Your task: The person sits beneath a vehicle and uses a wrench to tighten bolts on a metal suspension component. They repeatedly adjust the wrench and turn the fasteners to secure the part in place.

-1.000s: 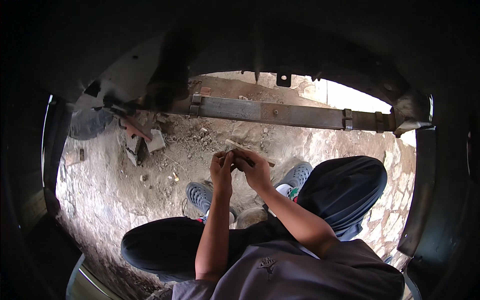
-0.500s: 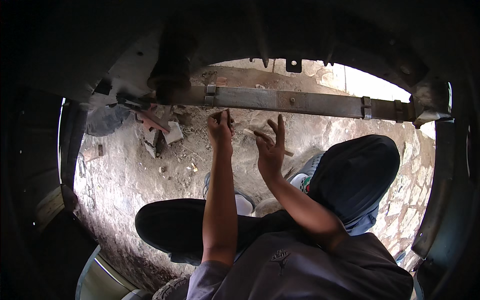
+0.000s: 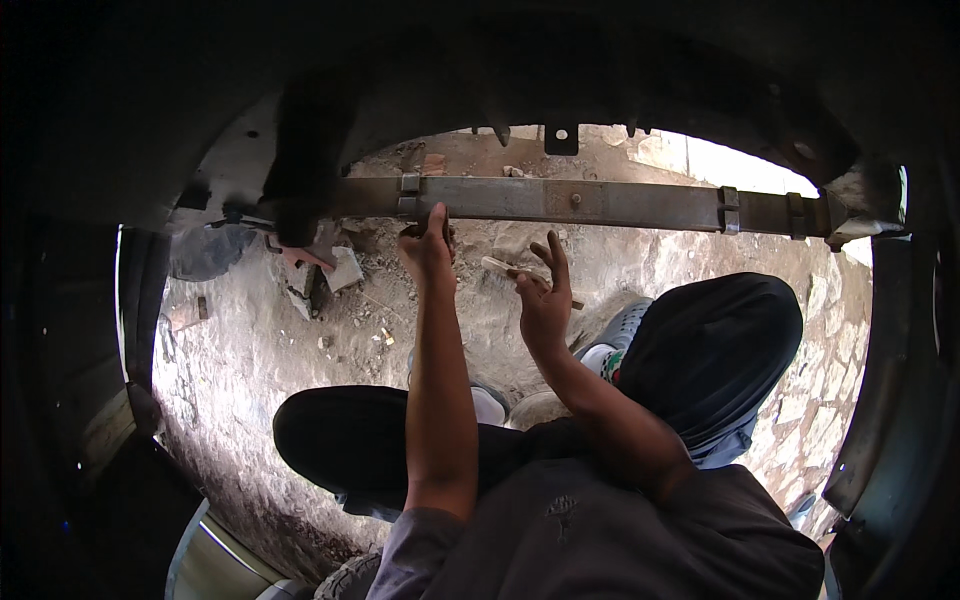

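A long flat leaf spring with metal clips runs across in front of me. My left hand is just below its left part, near the left clip. The fingers curl in and the thumb points up, overlapping the spring's lower edge; what they hold, if anything, is hidden. To the right, my right hand is closed on a slim stick-like tool with a pale flat end. That end points up and left, and the other end sticks out behind the hand. Some of its fingers are raised, below the spring.
Dark vehicle bodywork arches over and around me. On the dirt ground at left lie broken blocks, a reddish piece and rubble. My bent knees are on both sides. A tyre shows at the lower edge.
My left hand has risen slightly, its thumb now overlapping the spring's lower edge. The view has shifted a little. My right hand still holds the slim tool, whose pale end shows more.
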A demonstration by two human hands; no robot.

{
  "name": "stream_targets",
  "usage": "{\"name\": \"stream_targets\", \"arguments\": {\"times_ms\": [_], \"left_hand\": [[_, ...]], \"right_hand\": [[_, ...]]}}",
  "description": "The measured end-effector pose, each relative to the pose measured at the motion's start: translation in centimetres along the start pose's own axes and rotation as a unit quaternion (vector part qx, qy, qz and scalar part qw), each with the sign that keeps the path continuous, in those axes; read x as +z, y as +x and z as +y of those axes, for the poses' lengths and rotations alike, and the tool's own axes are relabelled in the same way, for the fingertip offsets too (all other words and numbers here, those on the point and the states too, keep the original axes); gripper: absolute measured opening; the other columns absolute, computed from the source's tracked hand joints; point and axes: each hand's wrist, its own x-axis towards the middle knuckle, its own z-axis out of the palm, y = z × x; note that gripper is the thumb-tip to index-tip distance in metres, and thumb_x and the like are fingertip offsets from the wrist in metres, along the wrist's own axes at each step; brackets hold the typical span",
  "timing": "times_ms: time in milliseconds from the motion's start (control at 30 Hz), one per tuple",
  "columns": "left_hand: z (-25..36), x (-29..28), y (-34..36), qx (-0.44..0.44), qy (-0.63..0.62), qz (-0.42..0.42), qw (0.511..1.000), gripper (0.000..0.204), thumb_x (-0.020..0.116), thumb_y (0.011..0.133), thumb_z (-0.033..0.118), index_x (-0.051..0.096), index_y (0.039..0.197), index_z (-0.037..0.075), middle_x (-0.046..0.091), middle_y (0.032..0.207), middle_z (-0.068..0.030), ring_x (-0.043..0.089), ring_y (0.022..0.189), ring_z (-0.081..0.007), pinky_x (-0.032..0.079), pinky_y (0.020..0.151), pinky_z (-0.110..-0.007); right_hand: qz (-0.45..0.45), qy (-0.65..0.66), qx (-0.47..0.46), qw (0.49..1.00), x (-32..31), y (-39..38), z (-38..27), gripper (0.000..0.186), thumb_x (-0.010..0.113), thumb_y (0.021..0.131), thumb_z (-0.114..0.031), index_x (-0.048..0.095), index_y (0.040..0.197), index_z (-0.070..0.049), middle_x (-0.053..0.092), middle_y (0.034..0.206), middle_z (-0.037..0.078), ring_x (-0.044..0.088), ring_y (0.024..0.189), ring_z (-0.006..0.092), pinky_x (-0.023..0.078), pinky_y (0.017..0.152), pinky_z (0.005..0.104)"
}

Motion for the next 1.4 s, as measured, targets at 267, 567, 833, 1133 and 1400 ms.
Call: {"name": "stream_targets", "arguments": {"times_ms": [267, 567, 833, 1133, 1400], "left_hand": [[-3.4, 4.1, -0.4, 0.044, 0.059, 0.074, 0.994, 0.035, 0.086, 0.09, 0.022, 0.059, 0.096, 0.0, 0.066, 0.074, -0.0094, 0.058, 0.051, -0.0136, 0.04, 0.04, -0.03], [-1.9, 3.0, -0.7, -0.019, 0.083, -0.024, 0.996, 0.032, 0.086, 0.09, 0.025, 0.064, 0.087, 0.002, 0.07, 0.076, -0.0094, 0.059, 0.05, -0.0143, 0.045, 0.043, -0.032], [2.3, 1.9, -1.6, -0.016, 0.048, 0.068, 0.996, 0.033, 0.085, 0.092, 0.02, 0.061, 0.084, 0.0, 0.068, 0.073, -0.0093, 0.06, 0.051, -0.0127, 0.044, 0.042, -0.029], [-3.2, 2.8, 0.5, 0.008, 0.125, -0.016, 0.992, 0.032, 0.088, 0.087, 0.023, 0.063, 0.079, 0.004, 0.067, 0.07, -0.0074, 0.056, 0.049, -0.0122, 0.042, 0.043, -0.031], [-1.7, 0.8, 1.7, -0.022, 0.056, -0.027, 0.998, 0.034, 0.088, 0.088, 0.025, 0.065, 0.085, 0.0, 0.07, 0.074, -0.012, 0.059, 0.05, -0.0146, 0.045, 0.043, -0.033]], "right_hand": [[0.01, 0.011, -0.054, 0.998, 1.0, 0.3, -0.6, 0.072, 0.057, 0.095, 0.012, 0.038, 0.162, -0.006, 0.057, 0.143, 0.019, 0.069, 0.112, 0.02, 0.059, 0.093, 0.0306], [0.032, 0.025, -0.02, 0.999, -0.5, 0.3, -1.2, 0.069, 0.058, 0.095, 0.012, 0.041, 0.159, -0.004, 0.056, 0.141, 0.018, 0.071, 0.106, 0.019, 0.061, 0.09, 0.0305], [0.037, 0.031, -0.018, 0.999, -1.0, 0.7, -0.8, 0.066, 0.058, 0.095, 0.01, 0.043, 0.158, -0.003, 0.056, 0.135, 0.017, 0.071, 0.104, 0.02, 0.061, 0.089, 0.0314], [0.029, 0.03, -0.027, 0.999, -0.4, 0.3, -1.2, 0.062, 0.059, 0.096, 0.009, 0.046, 0.155, -0.002, 0.056, 0.133, 0.015, 0.069, 0.1, 0.0167, 0.06, 0.086, 0.0303], [0.049, 0.028, -0.016, 0.998, -2.0, 0.5, -0.9, 0.06, 0.058, 0.097, 0.011, 0.047, 0.154, -0.004, 0.056, 0.131, 0.012, 0.066, 0.101, 0.015, 0.059, 0.087, 0.0295]]}}
